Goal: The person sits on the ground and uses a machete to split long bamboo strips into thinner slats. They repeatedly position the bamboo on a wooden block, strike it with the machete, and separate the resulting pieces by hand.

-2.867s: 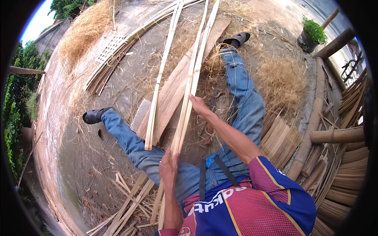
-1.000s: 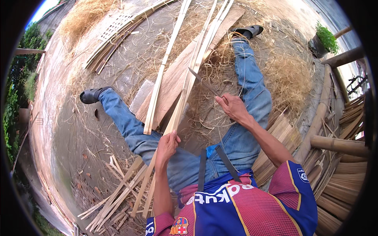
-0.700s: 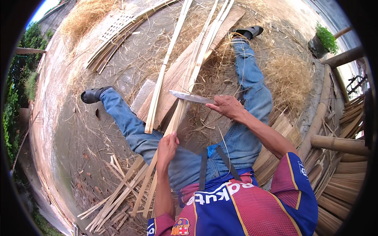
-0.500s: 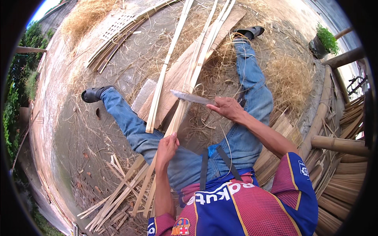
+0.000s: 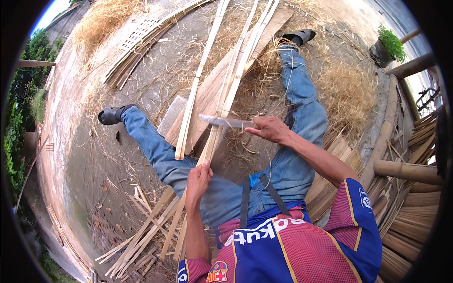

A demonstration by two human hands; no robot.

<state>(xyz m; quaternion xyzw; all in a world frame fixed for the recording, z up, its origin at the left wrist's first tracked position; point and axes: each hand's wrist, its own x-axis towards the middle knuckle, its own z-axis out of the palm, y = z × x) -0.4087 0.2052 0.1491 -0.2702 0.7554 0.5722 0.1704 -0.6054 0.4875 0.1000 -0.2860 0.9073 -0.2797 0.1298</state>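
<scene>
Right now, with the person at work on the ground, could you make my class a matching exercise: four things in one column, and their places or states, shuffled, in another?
Things
1. Knife
2. Left hand
3. Potted plant
4. Heap of loose pieces

Places and states
A. On the ground, at the picture's lower left
B. Gripping the pale strips
C. Green, in a dark container at the upper right
D. In the right hand, its blade across the strips

Right pairs: 1-D, 2-B, 3-C, 4-A
</scene>
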